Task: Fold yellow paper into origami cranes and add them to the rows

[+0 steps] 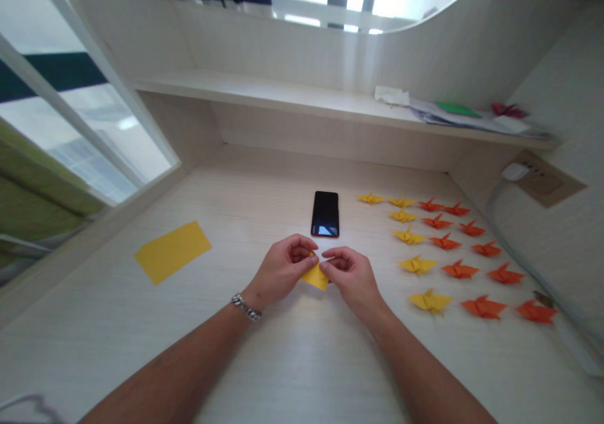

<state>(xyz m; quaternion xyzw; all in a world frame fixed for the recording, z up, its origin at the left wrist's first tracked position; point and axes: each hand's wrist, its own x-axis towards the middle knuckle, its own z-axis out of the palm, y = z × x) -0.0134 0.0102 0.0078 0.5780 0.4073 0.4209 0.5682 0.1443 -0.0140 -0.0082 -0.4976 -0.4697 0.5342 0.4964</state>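
Between my two hands is a small piece of folded yellow paper point(317, 278), partly covered by my fingers. My left hand point(286, 262), with a chain bracelet on its wrist, pinches the paper's left side between thumb and fingers. On the opposite side, my right hand point(352, 276) grips the paper's right edge in the same way. Just beyond the hands lies a black phone point(325, 213), screen up. The folds on the paper's far side are hidden by my fingers.
Yellow paper sheets point(172, 252) lie at the left. Rows of folded yellow cranes point(417, 265) and orange cranes point(459, 270) stand on the right of the desk point(264, 367). A cable point(500, 235) runs from the wall socket point(547, 177). Papers point(453, 117) rest on the shelf.
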